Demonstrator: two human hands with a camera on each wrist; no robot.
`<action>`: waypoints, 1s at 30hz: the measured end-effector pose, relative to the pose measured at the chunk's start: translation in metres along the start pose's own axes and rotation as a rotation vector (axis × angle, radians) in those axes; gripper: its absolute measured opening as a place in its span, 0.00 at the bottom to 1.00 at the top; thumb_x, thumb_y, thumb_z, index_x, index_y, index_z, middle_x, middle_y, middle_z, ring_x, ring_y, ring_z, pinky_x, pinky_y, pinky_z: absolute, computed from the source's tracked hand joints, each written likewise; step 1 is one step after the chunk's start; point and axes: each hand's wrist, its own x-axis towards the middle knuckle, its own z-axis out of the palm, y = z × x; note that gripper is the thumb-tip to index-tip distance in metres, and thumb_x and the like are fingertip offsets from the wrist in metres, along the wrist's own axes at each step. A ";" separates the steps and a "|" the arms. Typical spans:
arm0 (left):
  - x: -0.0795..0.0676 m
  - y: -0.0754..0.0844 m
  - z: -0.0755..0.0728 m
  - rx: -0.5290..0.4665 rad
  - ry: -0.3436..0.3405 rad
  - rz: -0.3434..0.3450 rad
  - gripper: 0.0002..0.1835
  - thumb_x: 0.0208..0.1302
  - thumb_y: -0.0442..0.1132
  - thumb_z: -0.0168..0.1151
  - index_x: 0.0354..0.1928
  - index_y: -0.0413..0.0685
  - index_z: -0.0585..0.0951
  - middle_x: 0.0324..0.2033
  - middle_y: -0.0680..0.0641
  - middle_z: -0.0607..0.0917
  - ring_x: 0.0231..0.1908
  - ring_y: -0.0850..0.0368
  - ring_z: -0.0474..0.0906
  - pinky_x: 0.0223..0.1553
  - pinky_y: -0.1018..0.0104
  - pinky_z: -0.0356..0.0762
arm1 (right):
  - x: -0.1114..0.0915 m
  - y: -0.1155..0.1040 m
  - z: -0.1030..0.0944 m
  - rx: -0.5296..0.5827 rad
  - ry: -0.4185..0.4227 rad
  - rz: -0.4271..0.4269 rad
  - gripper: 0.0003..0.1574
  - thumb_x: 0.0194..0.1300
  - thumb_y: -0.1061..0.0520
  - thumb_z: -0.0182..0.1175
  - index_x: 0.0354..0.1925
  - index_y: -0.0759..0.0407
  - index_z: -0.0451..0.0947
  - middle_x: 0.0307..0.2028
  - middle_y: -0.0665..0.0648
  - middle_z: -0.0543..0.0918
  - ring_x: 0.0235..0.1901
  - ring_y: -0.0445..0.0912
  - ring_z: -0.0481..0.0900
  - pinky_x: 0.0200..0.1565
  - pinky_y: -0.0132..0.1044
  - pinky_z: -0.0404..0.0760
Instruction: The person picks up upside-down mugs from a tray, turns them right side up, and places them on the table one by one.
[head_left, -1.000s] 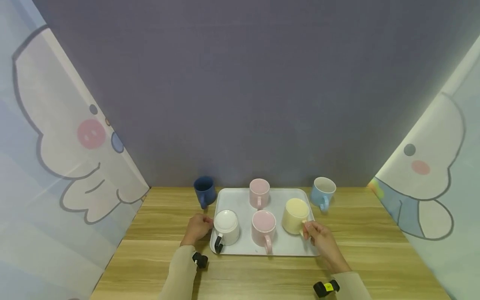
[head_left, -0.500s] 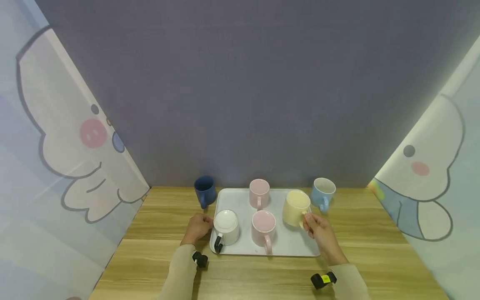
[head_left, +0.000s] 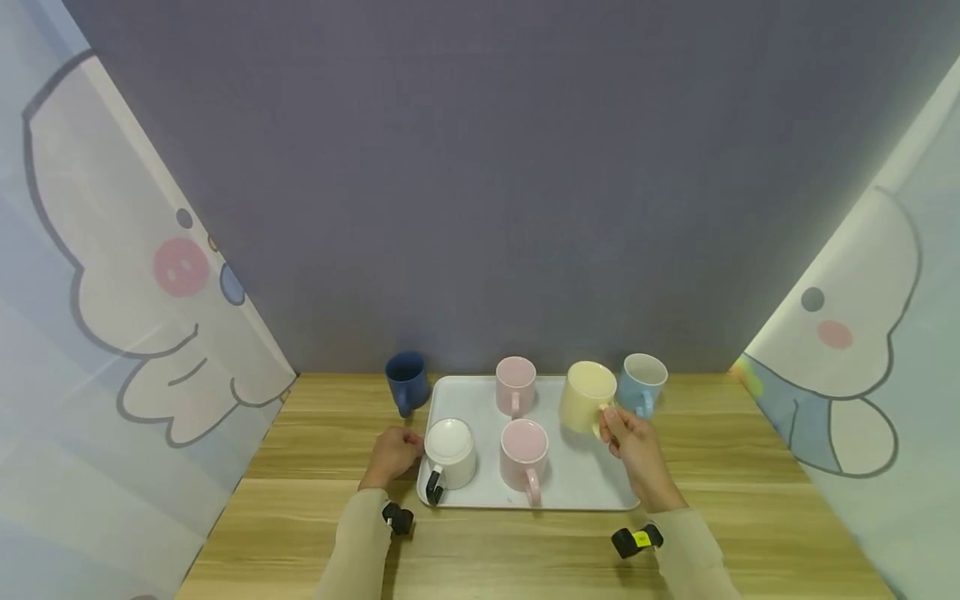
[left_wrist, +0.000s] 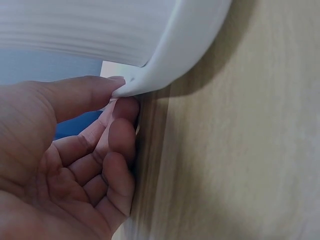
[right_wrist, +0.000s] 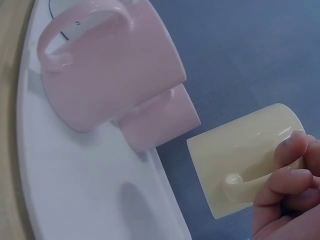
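Grey backdrop [head_left: 450, 183] stands beyond both grips. Wood-grain table [head_left: 525, 554] runs under them. White tray [head_left: 596, 479] lies on it, mostly left of the right hand [head_left: 637, 454]. Left hand [head_left: 393, 454] pinches the tray's left rim, thumb above, fingers below.

Yellow mug [head_left: 587, 398]: right hand grasps it by the handle [right_wrist: 245, 190], mug just left of and beyond the fingers, raised clear of the tray in the right wrist view.

Tray load: three mugs. White mug [head_left: 452, 458] with black handle, just right of the left grip. Near pink mug [head_left: 523, 458], left of the right grip; far pink mug [head_left: 515, 389] beyond it. Tops of these and the yellow one read as flat discs; can't tell rim or base up.

Off tray, on table, both upright, mouths up: light-blue mug [head_left: 640, 379] just beyond the right grip, pale inside; dark-blue mug [head_left: 407, 379] beyond the left grip, interior too dark to read.

Smallest: black wrist unit [head_left: 626, 543] behind the right grip.
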 end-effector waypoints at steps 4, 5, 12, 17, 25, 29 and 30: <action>-0.001 0.001 0.000 0.008 0.004 0.015 0.04 0.60 0.34 0.67 0.32 0.41 0.88 0.31 0.45 0.88 0.32 0.54 0.79 0.33 0.64 0.75 | 0.002 -0.005 0.001 0.008 0.008 0.000 0.21 0.81 0.48 0.48 0.32 0.58 0.74 0.23 0.46 0.72 0.25 0.39 0.64 0.28 0.28 0.64; -0.001 0.001 0.000 0.008 0.004 0.009 0.04 0.60 0.34 0.67 0.32 0.41 0.88 0.31 0.46 0.88 0.32 0.54 0.79 0.34 0.64 0.75 | 0.003 -0.005 0.001 0.009 0.011 0.000 0.21 0.81 0.48 0.48 0.32 0.57 0.74 0.23 0.46 0.72 0.25 0.39 0.65 0.28 0.28 0.64; -0.003 0.002 -0.002 0.009 0.000 0.011 0.04 0.60 0.33 0.66 0.32 0.40 0.87 0.30 0.45 0.87 0.32 0.54 0.78 0.33 0.64 0.74 | 0.006 -0.009 0.002 0.018 0.032 -0.007 0.21 0.82 0.50 0.48 0.30 0.56 0.74 0.23 0.45 0.73 0.25 0.39 0.66 0.28 0.28 0.63; -0.004 0.001 -0.002 0.009 0.002 0.008 0.04 0.60 0.33 0.66 0.32 0.40 0.87 0.30 0.45 0.87 0.32 0.54 0.78 0.33 0.64 0.74 | 0.006 -0.012 0.004 0.031 0.032 -0.010 0.21 0.82 0.51 0.47 0.31 0.58 0.74 0.23 0.46 0.73 0.25 0.39 0.66 0.28 0.28 0.64; -0.005 0.005 -0.002 -0.001 0.007 0.004 0.04 0.60 0.33 0.67 0.32 0.40 0.87 0.31 0.44 0.88 0.33 0.54 0.79 0.33 0.64 0.74 | 0.008 -0.013 0.003 0.132 0.000 -0.006 0.22 0.81 0.49 0.47 0.30 0.54 0.75 0.23 0.45 0.73 0.25 0.38 0.66 0.28 0.27 0.64; -0.003 0.005 -0.002 -0.011 0.004 -0.010 0.04 0.61 0.33 0.66 0.32 0.40 0.87 0.30 0.45 0.87 0.32 0.54 0.78 0.32 0.65 0.73 | 0.008 -0.012 0.003 0.324 -0.061 -0.010 0.23 0.81 0.49 0.46 0.29 0.51 0.77 0.24 0.44 0.75 0.25 0.35 0.68 0.26 0.25 0.63; -0.003 0.004 -0.002 -0.015 0.002 -0.011 0.04 0.61 0.33 0.66 0.32 0.40 0.87 0.30 0.45 0.87 0.32 0.54 0.78 0.32 0.65 0.73 | 0.008 -0.012 0.003 0.380 -0.083 -0.011 0.23 0.82 0.49 0.45 0.30 0.51 0.78 0.24 0.43 0.75 0.25 0.34 0.68 0.25 0.24 0.62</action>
